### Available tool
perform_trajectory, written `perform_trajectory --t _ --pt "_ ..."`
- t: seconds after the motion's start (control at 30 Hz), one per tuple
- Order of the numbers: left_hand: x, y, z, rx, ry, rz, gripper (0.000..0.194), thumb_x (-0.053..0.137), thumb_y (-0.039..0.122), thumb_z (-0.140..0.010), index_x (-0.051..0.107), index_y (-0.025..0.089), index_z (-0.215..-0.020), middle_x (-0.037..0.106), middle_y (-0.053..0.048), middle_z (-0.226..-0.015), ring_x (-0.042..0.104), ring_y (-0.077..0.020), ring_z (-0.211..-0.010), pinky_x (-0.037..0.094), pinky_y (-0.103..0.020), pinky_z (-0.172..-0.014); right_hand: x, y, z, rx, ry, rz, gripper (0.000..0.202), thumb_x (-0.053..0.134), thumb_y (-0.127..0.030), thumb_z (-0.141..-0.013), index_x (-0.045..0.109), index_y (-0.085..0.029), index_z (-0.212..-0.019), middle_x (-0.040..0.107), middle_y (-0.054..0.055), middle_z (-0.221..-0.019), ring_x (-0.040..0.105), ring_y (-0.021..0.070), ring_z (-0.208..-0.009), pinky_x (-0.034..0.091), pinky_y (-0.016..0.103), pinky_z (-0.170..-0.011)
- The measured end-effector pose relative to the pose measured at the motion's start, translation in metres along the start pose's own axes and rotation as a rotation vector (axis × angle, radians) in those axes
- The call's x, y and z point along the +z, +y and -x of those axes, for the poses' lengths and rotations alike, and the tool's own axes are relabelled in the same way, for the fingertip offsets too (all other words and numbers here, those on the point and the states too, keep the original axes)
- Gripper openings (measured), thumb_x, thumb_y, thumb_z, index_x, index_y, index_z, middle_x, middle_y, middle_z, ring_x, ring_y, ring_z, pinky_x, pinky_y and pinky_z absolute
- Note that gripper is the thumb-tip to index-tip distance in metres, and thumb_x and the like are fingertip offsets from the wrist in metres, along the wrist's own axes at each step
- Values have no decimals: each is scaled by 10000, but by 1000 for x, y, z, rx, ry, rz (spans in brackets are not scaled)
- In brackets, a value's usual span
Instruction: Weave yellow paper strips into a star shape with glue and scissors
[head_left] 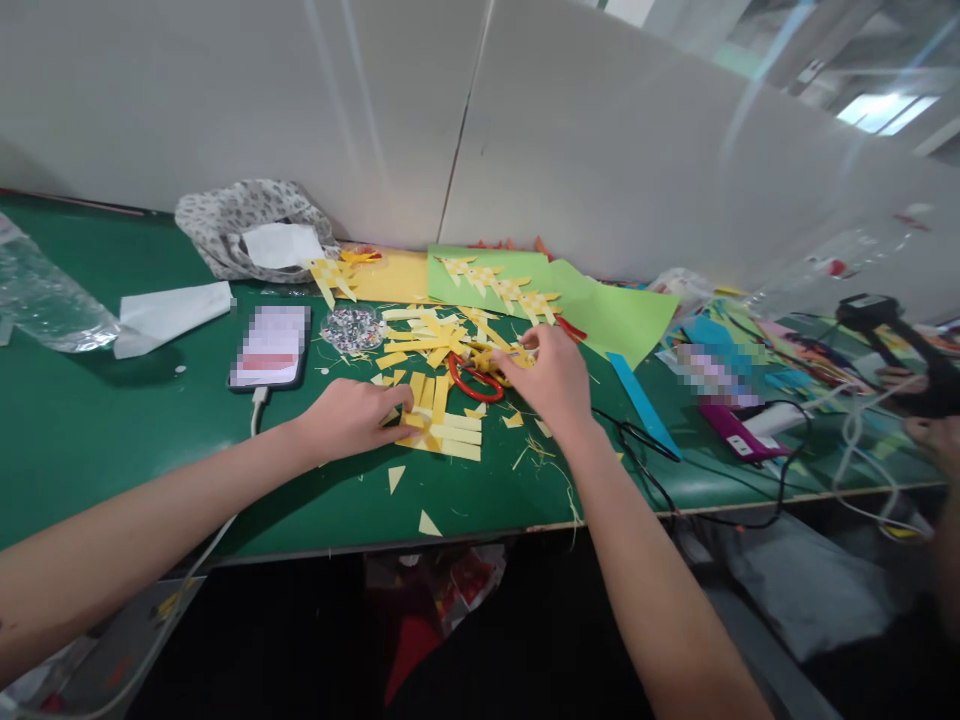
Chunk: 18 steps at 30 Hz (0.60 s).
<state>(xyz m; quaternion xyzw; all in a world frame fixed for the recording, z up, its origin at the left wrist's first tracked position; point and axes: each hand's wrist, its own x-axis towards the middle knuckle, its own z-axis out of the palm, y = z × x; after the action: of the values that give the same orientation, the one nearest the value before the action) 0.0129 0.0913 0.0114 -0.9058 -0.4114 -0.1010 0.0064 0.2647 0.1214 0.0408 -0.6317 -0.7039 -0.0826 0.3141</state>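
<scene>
My left hand [358, 415] has its thumb and fingers closed on the left edge of a small weave of yellow and cream paper strips [454, 437], flat on the green table. My right hand [553, 375] is bent with its fingertips together over a heap of yellow pieces, just right of the scissors [480, 383] with red handles. What those fingertips hold, if anything, is hidden. Behind the weave lies a pile of loose yellow paper strips [427, 335]. Small paper triangles [396, 479] and thin offcuts are scattered around both hands.
A phone [270, 345] on a cable and a dish of small beads [352, 328] stand left of the strips. Finished woven pieces [499, 285] lie on green paper [607, 310] behind. Black cables [645, 450] and a blue strip [643, 405] lie right. Another person's hand [934, 435] shows far right.
</scene>
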Motion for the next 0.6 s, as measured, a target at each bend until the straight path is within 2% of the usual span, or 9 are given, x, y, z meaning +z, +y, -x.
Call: perform_trajectory --t 0.1,0.17,0.23,0.43,0.6 --pt "1 -1 0 -7 -12 -33 267 478 436 -822 558 193 -899 641 -5 -611 583 -162 -515 200 -224 -409 -2 19 -4 107 -218 104 480 647 -570 -584 497 -191 -836 594 83 -805 566 246 -744 418 339 -577" --pt "1 -1 0 -15 -18 -53 202 512 371 -799 569 199 -889 652 -5 -631 596 -169 -539 201 -222 -414 0 23 -4 136 -338 115 538 635 -583 -585 501 -181 -916 612 94 -833 583 262 -772 425 341 -583" --pt "1 -1 0 -25 -22 -61 192 513 364 -791 581 202 -871 652 -6 -627 598 -171 -540 200 -221 -414 4 23 -3 158 -392 121 581 634 -555 -602 498 -168 -1013 627 119 -898 593 285 -835 439 356 -620" --pt "-2 1 0 -41 -37 -67 167 511 295 -759 612 211 -861 657 -13 -614 588 -172 -527 181 -231 -413 8 24 -5 216 -414 78 628 666 -453 -594 511 -154 -1124 635 145 -1010 598 315 -908 460 420 -729" --pt "-2 2 -1 -49 5 -39 161 485 248 -754 633 213 -809 658 -11 -609 574 -159 -521 191 -232 -417 3 16 -5 166 -327 -24 567 665 -368 -618 529 -177 -1134 658 110 -969 616 279 -886 472 428 -774"
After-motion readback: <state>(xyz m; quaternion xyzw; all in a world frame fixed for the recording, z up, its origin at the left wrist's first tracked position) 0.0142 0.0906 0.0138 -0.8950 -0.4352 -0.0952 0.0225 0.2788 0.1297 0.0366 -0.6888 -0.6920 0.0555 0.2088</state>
